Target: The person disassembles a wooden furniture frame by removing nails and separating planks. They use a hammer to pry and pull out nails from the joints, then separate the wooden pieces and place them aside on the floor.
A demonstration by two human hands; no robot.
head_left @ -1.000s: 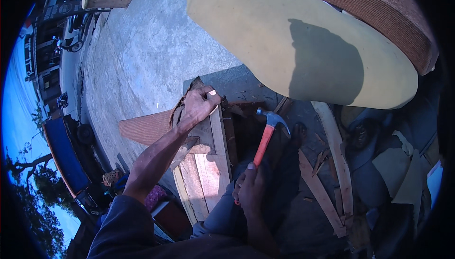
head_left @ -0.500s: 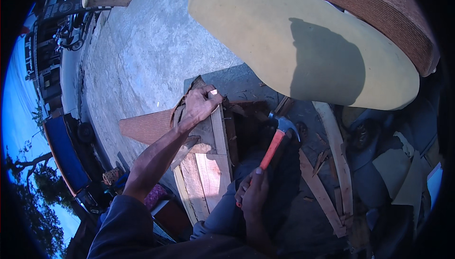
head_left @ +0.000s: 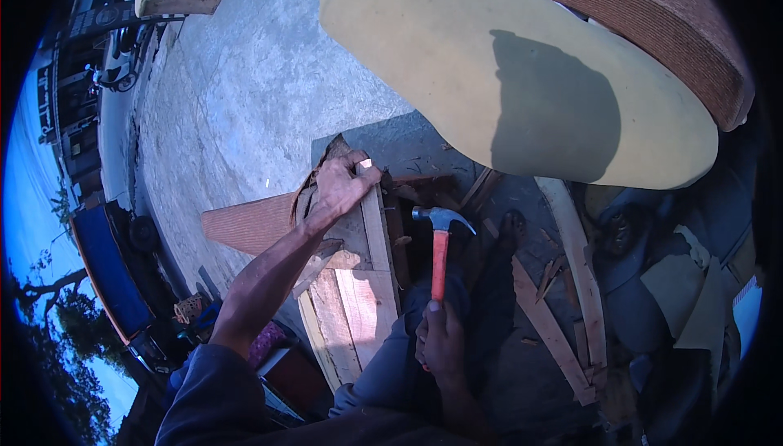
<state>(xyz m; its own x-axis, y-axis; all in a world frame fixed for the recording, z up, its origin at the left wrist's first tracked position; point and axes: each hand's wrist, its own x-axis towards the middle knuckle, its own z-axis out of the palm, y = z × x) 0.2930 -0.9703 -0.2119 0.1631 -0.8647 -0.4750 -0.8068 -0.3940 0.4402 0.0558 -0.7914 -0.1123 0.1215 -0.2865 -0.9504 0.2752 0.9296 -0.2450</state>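
Note:
My right hand (head_left: 440, 338) is wrapped round the red handle of a claw hammer (head_left: 440, 254). Its metal head points up, just right of a wooden frame (head_left: 377, 234) with rough boards, and touches nothing I can make out. At the upper end of this frame, my left hand (head_left: 342, 183) is closed over the edge, thumb and fingers bent round the wood. Whether anything small sits in those fingers is hidden. Brown ribbed fabric (head_left: 253, 222) spreads out left of the frame. Lower down, pale planks (head_left: 347, 315) lie by my leg.
A long tan foam pad (head_left: 424, 46) stretches across the upper right, beside a brown ribbed cushion (head_left: 644, 14). Split wooden strips (head_left: 555, 332) and fabric scraps (head_left: 677, 291) lie on the right. Concrete ground (head_left: 236, 79) extends up left, toward a parked motorcycle (head_left: 118, 75).
The hammer has swung left and become more upright, its head now closer to the frame. My left hand keeps its hold on the frame's upper end.

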